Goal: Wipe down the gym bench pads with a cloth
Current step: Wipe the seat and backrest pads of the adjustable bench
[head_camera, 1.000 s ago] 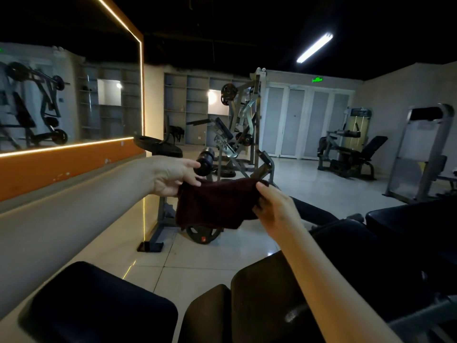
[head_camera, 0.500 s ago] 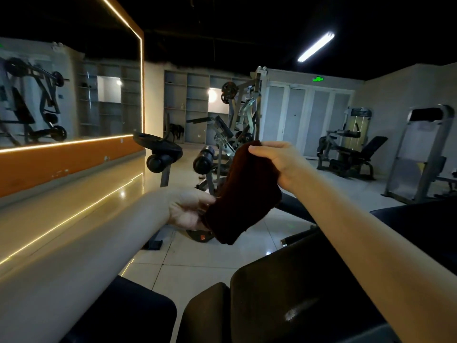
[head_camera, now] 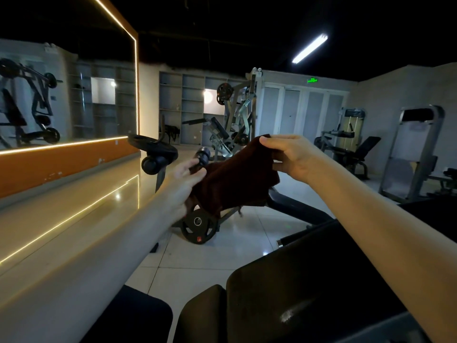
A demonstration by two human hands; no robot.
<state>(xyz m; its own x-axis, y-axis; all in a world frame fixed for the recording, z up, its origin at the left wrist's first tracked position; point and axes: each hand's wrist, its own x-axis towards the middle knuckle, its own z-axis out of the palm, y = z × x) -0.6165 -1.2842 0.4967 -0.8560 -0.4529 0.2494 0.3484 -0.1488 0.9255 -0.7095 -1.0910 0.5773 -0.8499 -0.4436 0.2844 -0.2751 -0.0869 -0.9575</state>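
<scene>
Now | R hand (head_camera: pixel 289 157) pinches top corner of dark maroon terry cloth (head_camera: pixel 235 179), thumb + fingers curled on it | L hand (head_camera: pixel 183 186), blurred, grips cloth's lower edge under thumb | cloth slack betw. both grips, mid-air, apart from black padded bench pads (head_camera: pixel 309 280) below.

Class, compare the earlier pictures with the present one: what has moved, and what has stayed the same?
The right hand rose, lifting the corner it pinches of the dark red cloth, which went from stretched level to slanting. The left hand dipped, then came back up at the cloth's lower end; its grip is blurred. The black bench pads stay untouched.
</scene>
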